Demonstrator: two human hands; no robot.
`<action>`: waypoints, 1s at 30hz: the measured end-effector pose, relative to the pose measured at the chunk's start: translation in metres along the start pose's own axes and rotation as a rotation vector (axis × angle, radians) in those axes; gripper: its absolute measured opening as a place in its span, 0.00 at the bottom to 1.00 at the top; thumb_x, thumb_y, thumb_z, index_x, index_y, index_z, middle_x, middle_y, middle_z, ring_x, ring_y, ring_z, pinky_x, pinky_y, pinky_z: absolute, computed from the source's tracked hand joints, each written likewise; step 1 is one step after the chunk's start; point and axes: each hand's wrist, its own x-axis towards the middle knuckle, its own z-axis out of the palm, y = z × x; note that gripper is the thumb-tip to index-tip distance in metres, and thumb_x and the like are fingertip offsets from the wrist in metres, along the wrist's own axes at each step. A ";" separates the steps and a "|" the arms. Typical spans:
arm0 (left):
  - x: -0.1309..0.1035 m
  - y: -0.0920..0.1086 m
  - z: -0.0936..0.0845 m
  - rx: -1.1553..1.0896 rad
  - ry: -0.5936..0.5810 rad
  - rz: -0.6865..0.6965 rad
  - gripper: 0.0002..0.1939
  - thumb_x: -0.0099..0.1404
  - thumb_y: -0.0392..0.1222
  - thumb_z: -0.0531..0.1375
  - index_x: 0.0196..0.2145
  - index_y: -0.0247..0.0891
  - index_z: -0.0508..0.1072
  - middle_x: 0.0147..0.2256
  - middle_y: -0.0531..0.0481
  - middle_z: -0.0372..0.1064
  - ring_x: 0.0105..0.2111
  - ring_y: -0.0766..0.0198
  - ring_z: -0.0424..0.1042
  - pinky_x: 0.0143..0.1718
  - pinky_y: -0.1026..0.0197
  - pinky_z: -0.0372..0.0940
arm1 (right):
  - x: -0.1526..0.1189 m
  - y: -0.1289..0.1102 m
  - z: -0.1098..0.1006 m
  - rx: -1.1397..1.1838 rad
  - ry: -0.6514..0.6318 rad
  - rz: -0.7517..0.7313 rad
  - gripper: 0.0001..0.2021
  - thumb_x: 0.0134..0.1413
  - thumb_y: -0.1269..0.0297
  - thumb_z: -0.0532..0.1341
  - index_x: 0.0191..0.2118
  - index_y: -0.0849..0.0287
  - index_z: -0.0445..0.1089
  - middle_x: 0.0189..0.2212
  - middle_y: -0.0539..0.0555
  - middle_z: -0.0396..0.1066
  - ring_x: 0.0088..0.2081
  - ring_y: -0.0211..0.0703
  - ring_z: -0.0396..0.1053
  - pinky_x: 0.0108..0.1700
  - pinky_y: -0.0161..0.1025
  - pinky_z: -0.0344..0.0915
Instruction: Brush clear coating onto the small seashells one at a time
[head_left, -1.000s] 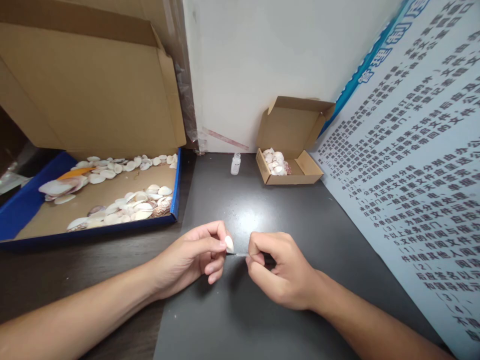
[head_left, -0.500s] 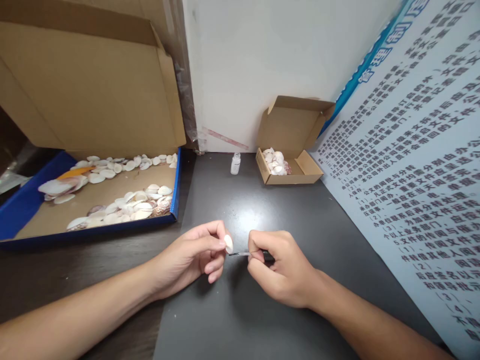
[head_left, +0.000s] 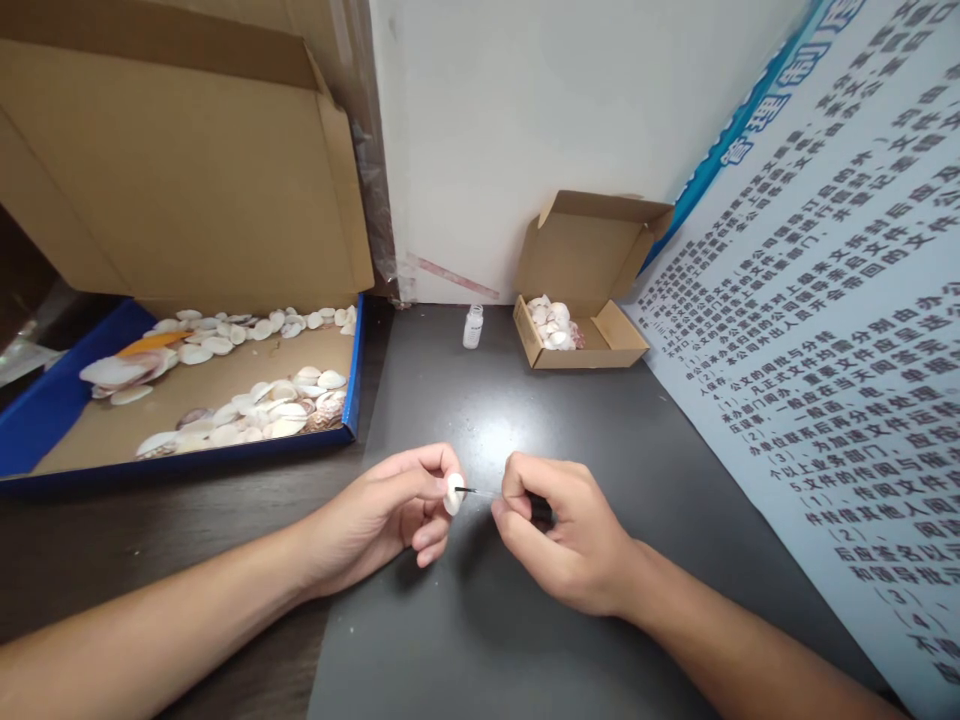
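Between thumb and forefinger my left hand [head_left: 405,500] pinches a small white seashell [head_left: 454,495], its other fingers loosely curled. My right hand [head_left: 566,530] is closed on a thin, clear-handled brush [head_left: 480,491] with a dark tip. That tip lies against the face of the shell, pointing left. Most of the brush handle is hidden in the fist. Both hands are held above the dark grey mat [head_left: 420,660].
A small labelled glass bottle [head_left: 472,328] stands at the back of the mat. Right of it is an open cardboard box [head_left: 592,357] with shells. On the left lies a large blue-sided box [head_left: 352,400] holding many shells. A printed poster [head_left: 847,330] slants along the right side.
The brush tip has risen from the shell's lower edge onto its face. My left hand has turned the shell so more of its face shows. The boxes and bottle stay put.
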 end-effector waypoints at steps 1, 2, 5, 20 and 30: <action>0.000 0.000 0.000 0.008 0.001 0.000 0.04 0.61 0.35 0.60 0.29 0.36 0.67 0.21 0.56 0.59 0.19 0.72 0.55 0.21 0.69 0.60 | 0.000 0.000 0.000 -0.001 -0.031 0.008 0.11 0.45 0.77 0.54 0.24 0.55 0.50 0.19 0.42 0.53 0.20 0.31 0.49 0.24 0.31 0.49; 0.000 0.000 0.001 0.015 0.002 0.000 0.04 0.61 0.36 0.60 0.29 0.36 0.67 0.21 0.56 0.58 0.19 0.72 0.55 0.21 0.69 0.60 | 0.000 0.000 0.000 -0.001 -0.066 0.020 0.11 0.45 0.77 0.54 0.24 0.56 0.51 0.18 0.42 0.53 0.20 0.31 0.49 0.24 0.31 0.48; 0.000 0.001 0.002 0.038 0.005 -0.006 0.05 0.61 0.37 0.59 0.29 0.36 0.66 0.22 0.57 0.57 0.18 0.72 0.54 0.20 0.69 0.59 | 0.000 0.001 0.000 0.025 -0.136 0.020 0.11 0.42 0.77 0.53 0.23 0.55 0.50 0.16 0.41 0.49 0.18 0.31 0.46 0.22 0.31 0.46; 0.000 0.001 0.004 0.071 0.073 -0.019 0.04 0.61 0.36 0.56 0.30 0.39 0.62 0.21 0.59 0.53 0.18 0.73 0.48 0.19 0.70 0.56 | -0.001 -0.001 0.002 0.039 -0.054 -0.039 0.12 0.44 0.79 0.54 0.23 0.55 0.50 0.18 0.42 0.52 0.20 0.31 0.48 0.23 0.31 0.48; 0.000 0.001 0.003 0.075 0.048 -0.022 0.03 0.62 0.35 0.56 0.30 0.38 0.63 0.22 0.58 0.56 0.18 0.74 0.48 0.19 0.70 0.56 | 0.000 -0.001 0.001 0.049 -0.063 -0.023 0.13 0.43 0.80 0.54 0.23 0.56 0.49 0.17 0.41 0.48 0.19 0.30 0.46 0.23 0.30 0.47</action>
